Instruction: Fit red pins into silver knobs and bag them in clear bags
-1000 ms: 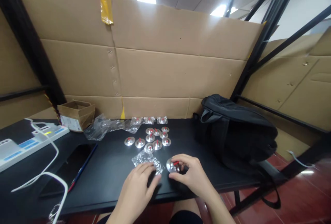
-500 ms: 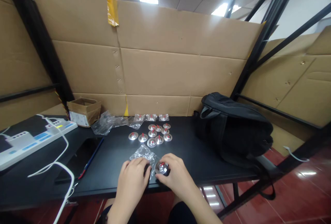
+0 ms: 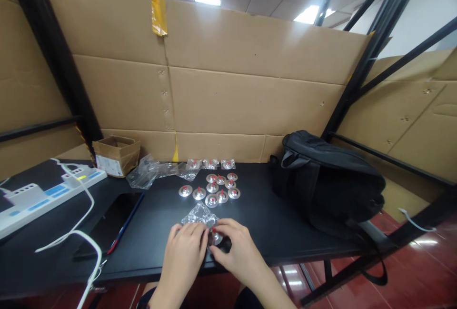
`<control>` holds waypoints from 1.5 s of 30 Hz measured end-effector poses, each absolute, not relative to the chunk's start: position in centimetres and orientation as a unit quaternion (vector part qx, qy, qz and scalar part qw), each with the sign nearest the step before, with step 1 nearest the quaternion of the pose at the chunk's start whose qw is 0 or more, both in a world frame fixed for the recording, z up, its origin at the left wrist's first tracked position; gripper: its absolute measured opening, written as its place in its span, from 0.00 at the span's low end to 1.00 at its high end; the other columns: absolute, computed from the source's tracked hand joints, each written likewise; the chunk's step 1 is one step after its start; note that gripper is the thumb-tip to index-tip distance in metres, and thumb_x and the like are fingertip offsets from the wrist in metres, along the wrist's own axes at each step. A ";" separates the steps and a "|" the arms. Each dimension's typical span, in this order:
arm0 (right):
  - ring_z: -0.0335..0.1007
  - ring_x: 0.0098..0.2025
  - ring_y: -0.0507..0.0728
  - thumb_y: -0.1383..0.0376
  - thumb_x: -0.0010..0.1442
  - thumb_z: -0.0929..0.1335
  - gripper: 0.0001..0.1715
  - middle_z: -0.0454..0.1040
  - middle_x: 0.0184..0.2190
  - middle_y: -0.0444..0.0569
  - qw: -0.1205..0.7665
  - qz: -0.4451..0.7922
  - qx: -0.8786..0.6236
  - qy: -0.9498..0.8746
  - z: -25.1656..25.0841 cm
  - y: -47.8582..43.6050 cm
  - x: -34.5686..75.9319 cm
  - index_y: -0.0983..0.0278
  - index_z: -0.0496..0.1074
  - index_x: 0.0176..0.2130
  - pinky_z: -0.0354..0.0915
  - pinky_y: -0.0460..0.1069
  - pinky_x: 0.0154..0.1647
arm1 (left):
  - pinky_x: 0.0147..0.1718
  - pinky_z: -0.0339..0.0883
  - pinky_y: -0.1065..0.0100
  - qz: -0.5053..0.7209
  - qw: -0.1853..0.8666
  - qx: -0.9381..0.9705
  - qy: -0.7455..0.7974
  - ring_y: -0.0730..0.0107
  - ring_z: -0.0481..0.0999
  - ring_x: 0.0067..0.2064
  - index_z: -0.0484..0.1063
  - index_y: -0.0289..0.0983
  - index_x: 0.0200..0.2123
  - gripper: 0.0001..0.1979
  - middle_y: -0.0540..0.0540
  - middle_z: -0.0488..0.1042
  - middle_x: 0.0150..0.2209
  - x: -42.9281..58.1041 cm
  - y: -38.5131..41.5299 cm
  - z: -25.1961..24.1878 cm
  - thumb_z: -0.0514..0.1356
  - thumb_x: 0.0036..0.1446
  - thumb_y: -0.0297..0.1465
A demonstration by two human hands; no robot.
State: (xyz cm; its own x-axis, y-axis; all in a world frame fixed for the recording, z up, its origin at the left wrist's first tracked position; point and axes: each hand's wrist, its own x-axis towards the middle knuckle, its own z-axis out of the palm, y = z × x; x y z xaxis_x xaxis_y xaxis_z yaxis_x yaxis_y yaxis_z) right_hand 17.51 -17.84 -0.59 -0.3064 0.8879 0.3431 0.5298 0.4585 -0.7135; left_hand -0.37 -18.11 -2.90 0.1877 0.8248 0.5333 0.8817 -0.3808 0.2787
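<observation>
Near the table's front edge, my right hand [image 3: 237, 247] grips a small silver metal disc [image 3: 216, 237] with a raised middle and a red piece on top. My left hand [image 3: 187, 249] is closed on a clear plastic bag [image 3: 200, 214], which spreads out beyond its fingers. The disc is right at the bag's near side, between both hands; whether its edge is inside the bag I cannot tell. Beyond the bag lie several similar silver discs [image 3: 212, 200] with red tops. Behind them, a row of three discs [image 3: 210, 164] sits in clear bags.
To the left are loose clear bags [image 3: 144, 173], a small cardboard box [image 3: 117, 154], a dark phone [image 3: 114, 218], a pen [image 3: 124, 225] and a white power strip [image 3: 53, 197] with cables. A black backpack [image 3: 324, 180] stands on the right. Cardboard [image 3: 221, 104] walls the back.
My right hand has moved left with the disc, bringing it against the bag at my left hand. The other discs lie as before; the view has shifted slightly.
</observation>
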 end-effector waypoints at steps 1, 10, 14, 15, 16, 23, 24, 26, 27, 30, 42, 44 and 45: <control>0.72 0.54 0.61 0.70 0.53 0.73 0.22 0.75 0.52 0.52 0.360 0.245 -0.454 -0.778 -0.4 -18.0 17.7 0.60 0.78 0.48 0.65 0.53 0.59 | 0.43 0.61 0.59 -0.320 0.044 -0.768 -0.553 0.59 0.79 0.41 0.77 0.41 0.39 0.14 0.43 0.82 0.39 -0.4 -18.1 -3.0 0.51 0.67 0.33; 0.76 0.40 0.56 0.72 0.57 0.72 0.13 0.78 0.41 0.47 0.354 0.274 -0.440 -0.779 -0.2 -16.6 17.8 0.59 0.77 0.43 0.70 0.48 0.45 | 0.51 0.62 0.57 -0.332 -0.009 -0.776 -0.536 0.59 0.78 0.49 0.74 0.42 0.47 0.15 0.43 0.80 0.48 -1.1 -17.8 -3.8 0.48 0.69 0.31; 0.74 0.34 0.53 0.71 0.57 0.73 0.09 0.75 0.37 0.45 0.359 0.268 -0.454 -0.770 -0.7 -16.0 17.3 0.61 0.75 0.38 0.70 0.46 0.38 | 0.52 0.64 0.55 -0.320 -0.018 -0.766 -0.557 0.56 0.71 0.59 0.69 0.44 0.56 0.16 0.42 0.75 0.56 -1.9 -17.9 -4.0 0.52 0.67 0.32; 0.74 0.33 0.53 0.71 0.57 0.72 0.08 0.75 0.37 0.45 0.360 0.271 -0.454 -0.769 -0.8 -16.0 17.3 0.61 0.75 0.38 0.70 0.45 0.37 | 0.51 0.65 0.55 -0.314 -0.024 -0.764 -0.564 0.56 0.71 0.59 0.69 0.44 0.56 0.17 0.41 0.74 0.56 -2.1 -17.9 -4.0 0.52 0.66 0.33; 0.74 0.33 0.52 0.71 0.58 0.72 0.07 0.74 0.37 0.45 0.361 0.274 -0.454 -0.767 -0.8 -15.9 17.3 0.61 0.74 0.38 0.70 0.45 0.36 | 0.51 0.66 0.55 -0.310 -0.030 -0.762 -0.567 0.56 0.72 0.59 0.69 0.44 0.56 0.17 0.41 0.74 0.56 -2.2 -18.0 -4.1 0.53 0.65 0.33; 0.71 0.28 0.50 0.70 0.57 0.73 0.08 0.72 0.35 0.43 0.355 0.244 -0.487 -0.760 -0.7 -15.0 16.4 0.61 0.71 0.35 0.67 0.44 0.32 | 0.55 0.67 0.53 -0.311 -0.036 -0.773 -0.552 0.55 0.69 0.62 0.67 0.45 0.59 0.19 0.43 0.74 0.58 -2.3 -17.8 -4.7 0.53 0.65 0.33; 0.70 0.27 0.50 0.69 0.56 0.74 0.08 0.71 0.34 0.43 0.352 0.229 -0.496 -0.760 -0.6 -14.8 16.1 0.61 0.70 0.34 0.67 0.45 0.31 | 0.55 0.67 0.53 -0.313 -0.035 -0.775 -0.547 0.56 0.69 0.62 0.66 0.46 0.60 0.20 0.43 0.74 0.58 -2.3 -17.8 -4.8 0.53 0.66 0.33; 0.69 0.27 0.51 0.69 0.55 0.75 0.11 0.71 0.33 0.43 0.348 0.210 -0.505 -0.761 -0.4 -14.4 15.8 0.62 0.69 0.32 0.66 0.45 0.30 | 0.55 0.67 0.54 -0.320 -0.036 -0.778 -0.539 0.57 0.70 0.62 0.65 0.46 0.61 0.21 0.43 0.73 0.59 -2.4 -17.9 -4.8 0.54 0.65 0.33; 0.69 0.27 0.51 0.69 0.54 0.75 0.11 0.71 0.34 0.43 0.347 0.213 -0.502 -0.763 -0.2 -14.3 15.7 0.62 0.69 0.32 0.65 0.45 0.30 | 0.55 0.68 0.55 -0.324 -0.036 -0.778 -0.538 0.57 0.70 0.61 0.64 0.45 0.62 0.22 0.43 0.72 0.59 -2.4 -17.9 -4.8 0.54 0.65 0.33; 0.71 0.29 0.51 0.73 0.55 0.72 0.11 0.72 0.37 0.43 0.334 0.251 -0.468 -0.779 0.4 -14.1 16.1 0.61 0.69 0.35 0.66 0.44 0.32 | 0.55 0.68 0.54 -0.325 -0.038 -0.778 -0.537 0.57 0.71 0.61 0.64 0.46 0.62 0.22 0.43 0.72 0.60 -2.6 -18.0 -4.6 0.54 0.65 0.33; 0.73 0.42 0.60 0.68 0.57 0.71 0.12 0.73 0.42 0.48 0.220 0.036 -0.533 -0.816 0.8 -13.3 13.5 0.59 0.68 0.42 0.65 0.49 0.35 | 0.51 0.74 0.57 -0.355 -0.089 -0.776 -0.514 0.57 0.77 0.53 0.66 0.45 0.61 0.25 0.43 0.76 0.55 -3.3 -18.4 -4.2 0.60 0.60 0.31; 0.73 0.41 0.59 0.65 0.57 0.71 0.13 0.73 0.42 0.47 0.221 0.060 -0.529 -0.817 1.3 -13.6 13.7 0.59 0.68 0.42 0.66 0.49 0.35 | 0.52 0.74 0.58 -0.364 -0.091 -0.775 -0.508 0.58 0.77 0.54 0.66 0.46 0.60 0.24 0.44 0.76 0.55 -3.6 -18.6 -3.9 0.60 0.61 0.32; 0.73 0.40 0.58 0.64 0.57 0.72 0.13 0.73 0.42 0.46 0.223 0.089 -0.515 -0.823 1.8 -13.9 14.2 0.59 0.68 0.42 0.66 0.48 0.36 | 0.52 0.74 0.59 -0.370 -0.095 -0.774 -0.505 0.59 0.76 0.55 0.66 0.46 0.60 0.23 0.45 0.75 0.56 -3.8 -18.7 -3.7 0.59 0.62 0.32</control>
State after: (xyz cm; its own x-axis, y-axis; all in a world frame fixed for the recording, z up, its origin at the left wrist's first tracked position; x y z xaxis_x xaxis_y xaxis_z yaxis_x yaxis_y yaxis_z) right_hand 14.22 -13.92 1.76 -0.3697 0.8871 0.2763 0.8078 0.4538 -0.3762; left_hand -3.77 -18.73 -3.73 0.2172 0.8517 0.4768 0.7120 -0.4724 0.5195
